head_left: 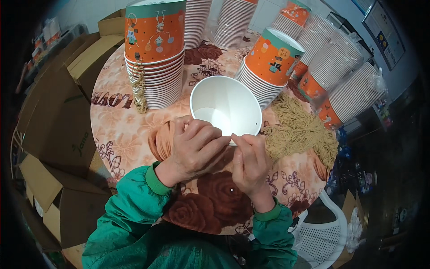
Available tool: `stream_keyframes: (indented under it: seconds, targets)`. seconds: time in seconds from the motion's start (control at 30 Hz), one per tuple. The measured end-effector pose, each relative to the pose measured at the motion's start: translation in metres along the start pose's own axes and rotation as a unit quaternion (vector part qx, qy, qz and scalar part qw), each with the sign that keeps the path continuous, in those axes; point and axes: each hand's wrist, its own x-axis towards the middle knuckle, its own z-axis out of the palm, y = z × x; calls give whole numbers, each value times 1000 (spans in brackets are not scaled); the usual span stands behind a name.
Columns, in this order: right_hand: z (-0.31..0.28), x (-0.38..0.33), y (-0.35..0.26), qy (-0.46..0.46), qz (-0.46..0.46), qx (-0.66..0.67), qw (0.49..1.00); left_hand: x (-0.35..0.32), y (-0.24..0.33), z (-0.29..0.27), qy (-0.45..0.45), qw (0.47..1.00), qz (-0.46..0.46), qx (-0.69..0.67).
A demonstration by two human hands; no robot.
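A paper bucket (226,98) with a white inside leans on the table, its mouth tipped toward me. A small dark hole shows near its right rim. My left hand (197,145) is curled over the near rim, closed on the bucket. Fingertips pinched, my right hand (251,163) meets the left fingertips at that same rim; what lies between them is too small to make out. Right of the bucket is a loose pile of tan cords (304,130).
Stacks of orange and green buckets stand at the left (154,58) and right (268,62), the left one draped with cords (139,89). Plastic-wrapped stacks (333,54) line the far right of the round table (116,130). Cardboard boxes (53,130) and a white chair (320,233) flank it.
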Motion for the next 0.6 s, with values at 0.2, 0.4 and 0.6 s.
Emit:
stream_keyframes:
  seconds: [0.2,0.4,0.6]
  targets:
    - [-15,2,27,21,85,27,996,8,0,-9,-9,1000,-10,-1]
    - [-12,2,42,32,73,-3,997,4,-8,-8,-42,999,-9,-9]
    - [1,2,5,-14,-11,-23,1000,-1,-8,-3,-29,999,1,-37]
